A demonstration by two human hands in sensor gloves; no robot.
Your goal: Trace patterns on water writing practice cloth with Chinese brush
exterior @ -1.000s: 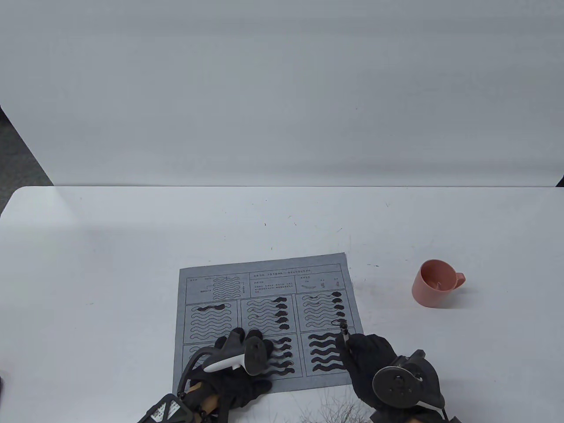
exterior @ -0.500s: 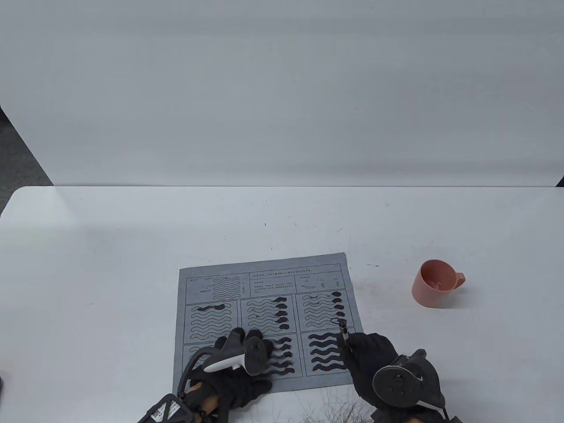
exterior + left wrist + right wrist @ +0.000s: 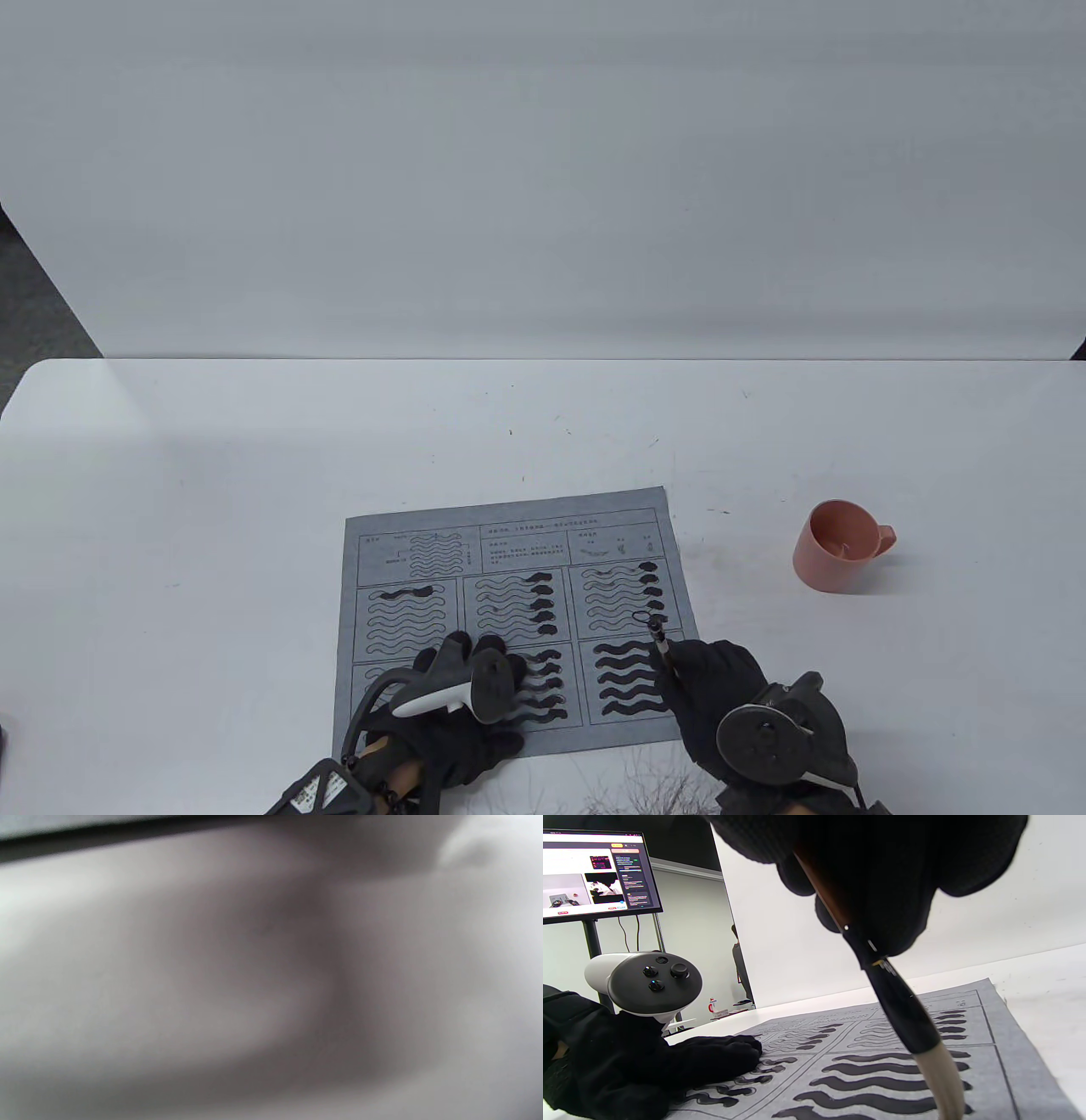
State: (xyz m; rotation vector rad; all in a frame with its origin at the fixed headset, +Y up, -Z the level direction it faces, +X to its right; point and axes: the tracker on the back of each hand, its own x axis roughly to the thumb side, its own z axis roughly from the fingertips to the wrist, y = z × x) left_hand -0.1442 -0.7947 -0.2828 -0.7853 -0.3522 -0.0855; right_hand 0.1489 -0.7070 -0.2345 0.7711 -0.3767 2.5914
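Observation:
A grey water writing cloth (image 3: 509, 543) with printed wavy-line boxes lies flat on the white table; several waves are painted black. My right hand (image 3: 708, 679) grips a Chinese brush (image 3: 662, 641) above the cloth's lower right box. In the right wrist view the brush (image 3: 895, 1001) slants down with its pale tip (image 3: 944, 1086) over the black waves of the cloth (image 3: 984, 997). My left hand (image 3: 462, 679) rests flat on the cloth's lower middle, also seen in the right wrist view (image 3: 670, 1065). The left wrist view is only grey blur.
A pink cup (image 3: 836, 548) stands on the table right of the cloth. A white wall panel rises behind the table. A monitor on a stand (image 3: 596, 874) shows in the right wrist view at far left.
The brush's top end has shifted slightly left and up over the cloth. My left hand has stayed where it was.

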